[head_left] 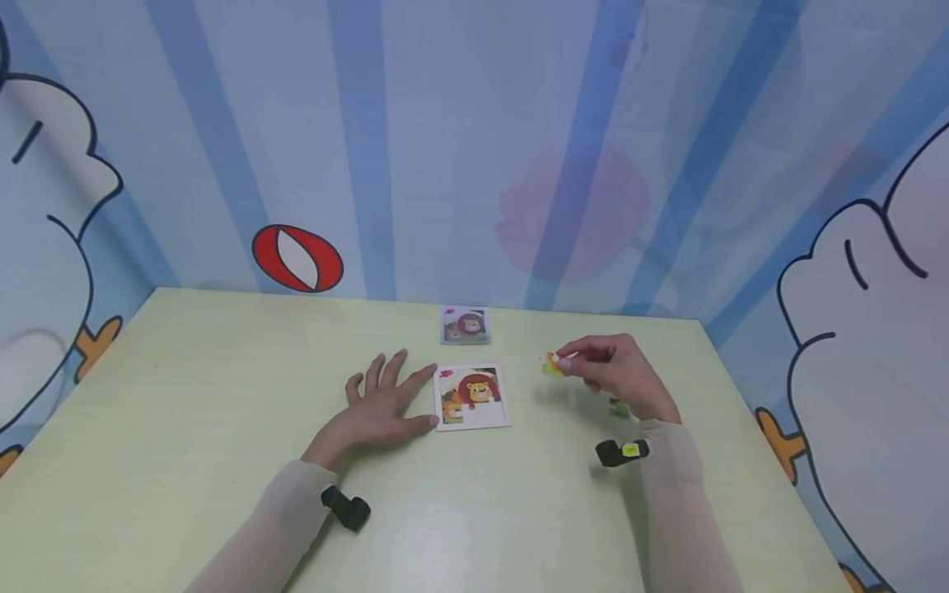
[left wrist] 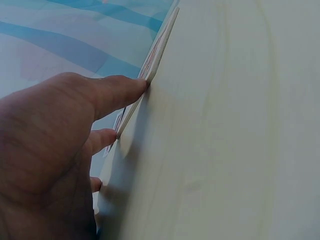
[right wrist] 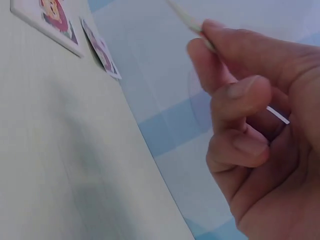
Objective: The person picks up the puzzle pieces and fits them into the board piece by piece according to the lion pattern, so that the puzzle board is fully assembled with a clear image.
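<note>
A square lion puzzle board (head_left: 474, 398) lies on the table, with a plain white patch at its lower right. My left hand (head_left: 378, 416) is spread beside it, thumb and index fingertips touching its left edge; the left wrist view shows the thumb (left wrist: 120, 94) against that thin edge. Above the table, to the right of the board, my right hand (head_left: 611, 371) pinches a small flat puzzle piece (head_left: 551, 363) in green and orange between thumb and index finger. Seen edge-on in the right wrist view, the piece (right wrist: 184, 16) sticks out past the fingertips.
Behind the board lies a smaller lion picture card (head_left: 465, 326), near the table's back edge. Another small green piece (head_left: 619, 408) rests on the table below my right wrist, partly covered by it. A blue striped cloth backdrop (head_left: 445, 165) rises behind the pale table (head_left: 474, 519).
</note>
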A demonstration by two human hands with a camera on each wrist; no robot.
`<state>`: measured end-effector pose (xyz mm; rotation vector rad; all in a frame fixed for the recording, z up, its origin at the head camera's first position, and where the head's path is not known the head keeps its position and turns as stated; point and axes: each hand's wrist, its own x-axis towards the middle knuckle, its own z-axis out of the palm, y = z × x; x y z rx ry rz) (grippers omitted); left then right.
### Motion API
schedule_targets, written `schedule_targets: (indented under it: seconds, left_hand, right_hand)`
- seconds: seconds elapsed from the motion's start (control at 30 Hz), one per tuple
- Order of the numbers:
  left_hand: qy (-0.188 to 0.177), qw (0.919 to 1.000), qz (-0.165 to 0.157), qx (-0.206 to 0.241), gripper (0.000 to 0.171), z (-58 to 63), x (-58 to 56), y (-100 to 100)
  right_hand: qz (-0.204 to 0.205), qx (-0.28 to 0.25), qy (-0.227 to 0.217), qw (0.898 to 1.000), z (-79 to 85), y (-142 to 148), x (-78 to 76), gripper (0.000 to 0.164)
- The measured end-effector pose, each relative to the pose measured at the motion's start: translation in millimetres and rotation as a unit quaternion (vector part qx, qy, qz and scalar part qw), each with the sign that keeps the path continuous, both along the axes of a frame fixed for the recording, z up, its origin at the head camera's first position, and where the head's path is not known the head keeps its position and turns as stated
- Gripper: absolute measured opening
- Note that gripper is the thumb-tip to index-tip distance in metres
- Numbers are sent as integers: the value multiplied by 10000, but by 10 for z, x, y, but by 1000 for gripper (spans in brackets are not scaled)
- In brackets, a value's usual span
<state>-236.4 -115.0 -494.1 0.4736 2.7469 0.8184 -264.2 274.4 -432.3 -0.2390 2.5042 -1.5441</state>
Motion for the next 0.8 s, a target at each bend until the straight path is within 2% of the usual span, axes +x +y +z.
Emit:
schedule_targets:
  seconds: [0.2,0.5,0.8]
  left_hand:
    - [0,10000,-31,-49,86,9,-2,-8]
    - [1,9999,-58,-120,85,93,33,-2]
    - [-55,9999,-2,-85,84,46,9,5]
  right_hand:
    - [27,-325,122,9994,-10,-121,-11,32]
    - [121,-690,8,9975,-42,-364,-14,28]
    - [399,-803,19,9960,-127,-549,-1,26]
